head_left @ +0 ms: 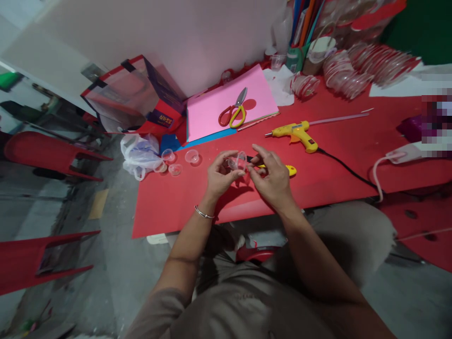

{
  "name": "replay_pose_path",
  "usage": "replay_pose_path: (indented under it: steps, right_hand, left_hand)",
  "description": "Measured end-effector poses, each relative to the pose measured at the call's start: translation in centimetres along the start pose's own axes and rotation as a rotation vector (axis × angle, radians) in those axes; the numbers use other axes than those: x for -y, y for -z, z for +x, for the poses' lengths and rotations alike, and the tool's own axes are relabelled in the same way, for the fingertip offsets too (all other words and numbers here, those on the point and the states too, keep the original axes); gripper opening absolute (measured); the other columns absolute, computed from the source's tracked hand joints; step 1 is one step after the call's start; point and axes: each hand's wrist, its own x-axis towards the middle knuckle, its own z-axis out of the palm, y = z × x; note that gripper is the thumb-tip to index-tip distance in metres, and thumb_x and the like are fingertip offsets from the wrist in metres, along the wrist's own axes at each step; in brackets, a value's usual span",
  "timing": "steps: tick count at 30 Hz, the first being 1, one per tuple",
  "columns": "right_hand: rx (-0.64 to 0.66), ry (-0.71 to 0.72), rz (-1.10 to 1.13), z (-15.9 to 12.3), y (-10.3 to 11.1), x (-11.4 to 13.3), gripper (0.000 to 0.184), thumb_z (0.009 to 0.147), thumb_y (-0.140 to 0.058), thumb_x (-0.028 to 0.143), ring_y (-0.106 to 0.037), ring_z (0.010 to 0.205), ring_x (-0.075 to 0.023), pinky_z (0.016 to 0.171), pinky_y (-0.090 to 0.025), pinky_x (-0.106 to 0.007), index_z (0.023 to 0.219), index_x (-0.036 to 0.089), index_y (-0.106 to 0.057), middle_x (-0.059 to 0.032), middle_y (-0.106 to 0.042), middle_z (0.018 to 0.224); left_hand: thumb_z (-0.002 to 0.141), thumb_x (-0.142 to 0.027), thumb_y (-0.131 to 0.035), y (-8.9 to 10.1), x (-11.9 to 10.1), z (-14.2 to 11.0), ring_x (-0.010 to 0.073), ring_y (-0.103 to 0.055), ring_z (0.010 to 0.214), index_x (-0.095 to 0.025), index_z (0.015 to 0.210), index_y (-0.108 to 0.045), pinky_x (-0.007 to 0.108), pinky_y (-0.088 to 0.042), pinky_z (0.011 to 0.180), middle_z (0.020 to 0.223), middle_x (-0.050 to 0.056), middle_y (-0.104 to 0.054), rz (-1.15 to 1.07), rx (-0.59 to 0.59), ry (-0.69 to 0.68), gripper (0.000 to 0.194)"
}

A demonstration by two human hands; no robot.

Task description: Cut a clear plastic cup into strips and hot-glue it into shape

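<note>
Over the red table point(169, 207), a small clear plastic cup point(237, 162) is tilted between my hands. My left hand point(221, 175) grips it, thumb below and fingers curled round its far side. My right hand point(273, 179) is at the cup's right edge, thumb and a bent finger close against the rim while the index finger is lifted; the exact contact is hard to see. Partly hidden under my right hand lies a yellow-handled tool point(291, 170). Beyond it rests a yellow hot glue gun point(298, 134) with a glue stick in its back.
Several small clear cups point(192, 157) stand at left beside a white plastic bag point(141, 155). Red-and-yellow scissors point(233, 113) lie on pink paper point(208, 106). Stacked clear cups point(344, 75) line the back right. The glue gun's black cord point(344, 169) runs toward a power strip point(406, 153).
</note>
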Motion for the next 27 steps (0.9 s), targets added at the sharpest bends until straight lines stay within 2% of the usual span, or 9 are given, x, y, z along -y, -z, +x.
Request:
replay_pose_path:
  steps: [9,16,22,27]
  right_hand:
    - [0.005,-0.009,-0.036,0.0,0.2,0.5,0.05,0.098,-0.059,0.028,-0.065,0.079,-0.0172,0.064,-0.06,-0.029,0.149,0.031,-0.059,-0.0053,-0.07,0.102]
    - [-0.072,-0.024,-0.05,0.3,0.7,0.0,0.05,0.097,-0.06,0.027,-0.067,0.084,-0.0179,0.065,-0.06,-0.029,0.147,0.031,-0.06,-0.0042,-0.07,0.1]
    - [-0.028,-0.011,0.033,0.0,0.1,-0.1,0.049,0.098,-0.061,0.03,-0.069,0.09,-0.0183,0.064,-0.061,-0.028,0.148,0.031,-0.06,-0.0058,-0.072,0.107]
    - [-0.002,0.047,0.021,0.0,0.0,0.0,0.051,0.097,-0.062,0.025,-0.071,0.097,-0.0195,0.071,-0.064,-0.031,0.147,0.031,-0.06,-0.0073,-0.071,0.115]
  left_hand:
    - [0.065,-0.044,-0.1,-0.2,-0.9,0.0,0.01,-0.064,0.072,-0.025,0.112,-0.078,0.026,-0.056,0.068,0.109,0.005,-0.076,-0.036,0.003,0.088,0.055]
    - [0.069,-0.056,-0.095,0.4,-0.2,0.1,0.0098,-0.062,0.069,-0.027,0.114,-0.077,0.025,-0.052,0.058,0.108,0.006,-0.074,-0.084,-0.054,0.127,0.057]
    - [0.077,-0.061,-0.088,0.9,0.5,0.0,0.0107,-0.064,0.07,-0.028,0.119,-0.075,0.024,-0.05,0.054,0.113,0.008,-0.074,-0.106,-0.052,0.155,0.056]
    - [0.079,-0.066,-0.084,0.5,0.6,0.0,0.0105,-0.064,0.065,-0.026,0.113,-0.077,0.022,-0.048,0.05,0.104,0.007,-0.076,-0.198,-0.114,0.261,0.053]
